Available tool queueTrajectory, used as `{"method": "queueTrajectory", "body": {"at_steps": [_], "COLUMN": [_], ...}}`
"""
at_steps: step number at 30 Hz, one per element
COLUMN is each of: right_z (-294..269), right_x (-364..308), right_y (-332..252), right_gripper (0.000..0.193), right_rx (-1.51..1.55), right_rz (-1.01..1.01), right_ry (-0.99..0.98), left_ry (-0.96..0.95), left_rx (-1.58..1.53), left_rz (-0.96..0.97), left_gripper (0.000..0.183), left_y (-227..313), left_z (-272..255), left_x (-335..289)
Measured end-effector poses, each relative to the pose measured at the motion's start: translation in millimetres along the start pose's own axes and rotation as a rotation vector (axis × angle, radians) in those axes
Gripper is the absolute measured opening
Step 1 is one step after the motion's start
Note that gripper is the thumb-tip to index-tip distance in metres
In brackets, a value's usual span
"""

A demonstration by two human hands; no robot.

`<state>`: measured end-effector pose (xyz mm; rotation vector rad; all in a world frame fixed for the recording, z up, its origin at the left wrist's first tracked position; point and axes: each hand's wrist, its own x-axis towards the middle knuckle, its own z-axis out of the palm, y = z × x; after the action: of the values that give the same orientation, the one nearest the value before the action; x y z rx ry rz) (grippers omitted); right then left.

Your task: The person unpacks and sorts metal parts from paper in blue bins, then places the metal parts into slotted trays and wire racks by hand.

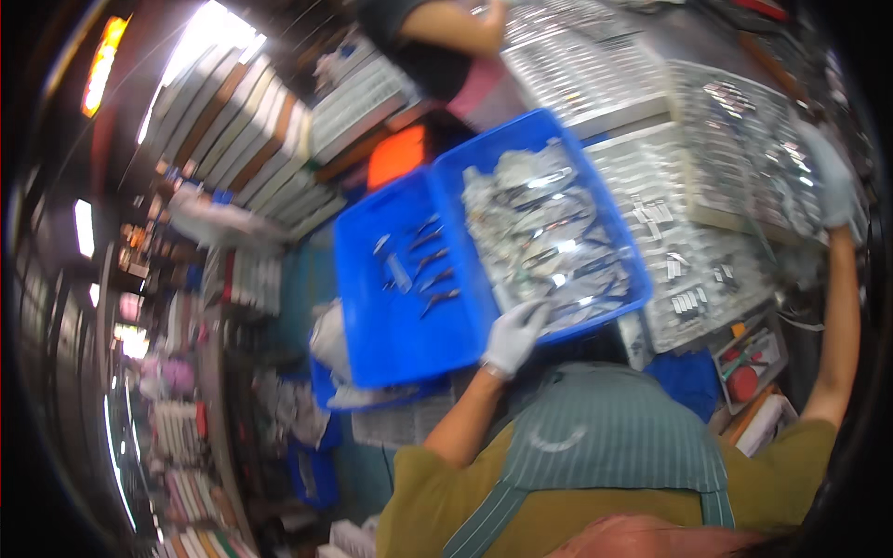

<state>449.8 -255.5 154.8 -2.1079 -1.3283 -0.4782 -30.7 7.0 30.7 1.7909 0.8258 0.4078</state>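
My left hand (pixel 514 342), in a white glove, grips the near rim of a blue plastic tray (pixel 634 270). Inside that tray, several shiny metal hand tools (pixel 565 247) lie in a slanting row on crumpled pale cloth (pixel 484 209). A second blue tray (pixel 372 321) adjoins it on the left, with several dark-handled tools (pixel 437 276) and a small clear strip (pixel 398 272) in it. Far to the right, my gloved right hand (pixel 837 181) is at the outer edge of a pale-sided tray of metal pieces (pixel 744 153). Blur hides its fingers.
Slotted trays of metal parts (pixel 595 79) cover the bench at the back. Small metal pieces (pixel 688 299) lie near the bench's front. An orange container (pixel 397 158) stands behind the blue trays. Another person's arm (pixel 456 28) shows at the top. Stacked trays (pixel 233 121) line the left.
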Motion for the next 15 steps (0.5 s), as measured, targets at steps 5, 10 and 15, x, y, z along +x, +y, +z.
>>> {"method": "queueTrajectory", "body": {"at_steps": [5,10,15], "right_z": [-6.0,77.4,145.2], "right_x": [-10.5,12.4,5.7], "right_y": [-176.8,-312.4,-358.5], "right_gripper": [0.026,0.023,0.025], "right_rx": [0.580,0.012,0.254], "right_rz": [0.208,-0.989,-0.973], "right_ry": [-0.296,-0.322,-0.655], "left_ry": [-0.583,-0.854,-0.618], "left_rx": [-0.723,-1.183,-1.235], "left_rz": [0.007,-0.212,-0.404], "left_gripper": [0.059,0.084,0.080], "left_y": [40.7,58.0,44.9], "left_z": [13.0,16.3,-22.1], "left_x": [19.8,22.4,3.5]}}
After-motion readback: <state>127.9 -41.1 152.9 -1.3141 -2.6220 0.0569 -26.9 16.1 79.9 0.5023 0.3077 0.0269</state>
